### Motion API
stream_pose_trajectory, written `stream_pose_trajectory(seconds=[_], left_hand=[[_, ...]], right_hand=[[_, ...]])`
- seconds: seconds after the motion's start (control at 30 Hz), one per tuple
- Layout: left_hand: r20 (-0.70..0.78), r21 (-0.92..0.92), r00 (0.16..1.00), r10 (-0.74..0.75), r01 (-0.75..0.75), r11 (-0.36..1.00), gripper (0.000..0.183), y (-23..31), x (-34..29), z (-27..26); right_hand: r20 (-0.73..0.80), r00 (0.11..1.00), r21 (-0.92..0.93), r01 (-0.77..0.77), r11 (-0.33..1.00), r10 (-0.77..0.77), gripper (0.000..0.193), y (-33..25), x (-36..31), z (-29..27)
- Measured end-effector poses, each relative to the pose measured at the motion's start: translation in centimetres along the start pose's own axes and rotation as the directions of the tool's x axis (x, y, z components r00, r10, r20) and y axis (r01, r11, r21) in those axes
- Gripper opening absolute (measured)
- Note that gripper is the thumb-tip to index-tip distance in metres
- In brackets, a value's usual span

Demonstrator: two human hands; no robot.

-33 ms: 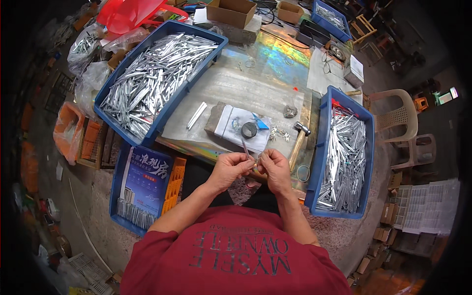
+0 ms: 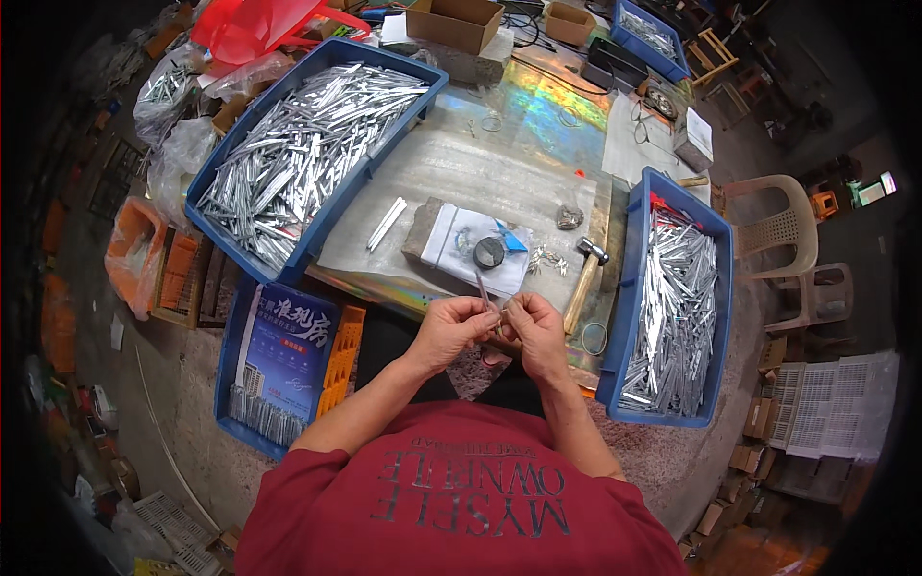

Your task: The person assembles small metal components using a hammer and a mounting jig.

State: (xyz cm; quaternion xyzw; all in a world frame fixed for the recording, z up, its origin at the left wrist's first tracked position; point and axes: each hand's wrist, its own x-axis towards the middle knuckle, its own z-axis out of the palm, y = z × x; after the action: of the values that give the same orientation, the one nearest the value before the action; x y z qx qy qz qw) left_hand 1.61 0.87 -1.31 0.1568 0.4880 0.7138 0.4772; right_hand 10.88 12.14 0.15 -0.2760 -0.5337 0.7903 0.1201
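Observation:
My two hands meet in front of the table's near edge, fingertips almost touching. A thin, narrow metal strip (image 2: pixel 483 288) sticks up from the pinched fingers of my left hand (image 2: pixel 449 329). My right hand (image 2: pixel 535 331) is closed in a pinch beside it, and what its fingertips hold is too small to make out. Just beyond them, a block covered in white paper (image 2: pixel 456 252) carries a small dark round cup (image 2: pixel 488 253) and a blue scrap (image 2: pixel 512 239). To its right lie small pale pieces (image 2: pixel 549 259) and a hammer (image 2: pixel 584 288) with a wooden handle.
Blue bins heaped with silvery strips stand at the left (image 2: pixel 370 173) and right (image 2: pixel 629 317). Two loose strips (image 2: pixel 386 224) lie on the table (image 2: pixel 437 154). Below left is another blue bin (image 2: pixel 228 389) holding a printed sheet. Plastic chairs (image 2: pixel 780 226) stand at right.

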Motion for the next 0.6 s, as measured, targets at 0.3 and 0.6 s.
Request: stream_pose_trajectory(seconds=[0.3,0.6], left_hand=[[0.017,-0.045,0.999,0.047,-0.046,0.998,0.012,0.0,-0.1,0.2],[0.003,-0.047,1.0,0.027,-0.027,0.999,0.011,-0.5,0.2,-0.4]], right_hand=[[0.0,0.99,-0.144,0.137,0.98,-0.139,0.013,1.3,-0.3,0.7],[0.031,0.985,-0.397,0.168,0.902,-0.17,0.016,1.8,-0.3,0.2]])
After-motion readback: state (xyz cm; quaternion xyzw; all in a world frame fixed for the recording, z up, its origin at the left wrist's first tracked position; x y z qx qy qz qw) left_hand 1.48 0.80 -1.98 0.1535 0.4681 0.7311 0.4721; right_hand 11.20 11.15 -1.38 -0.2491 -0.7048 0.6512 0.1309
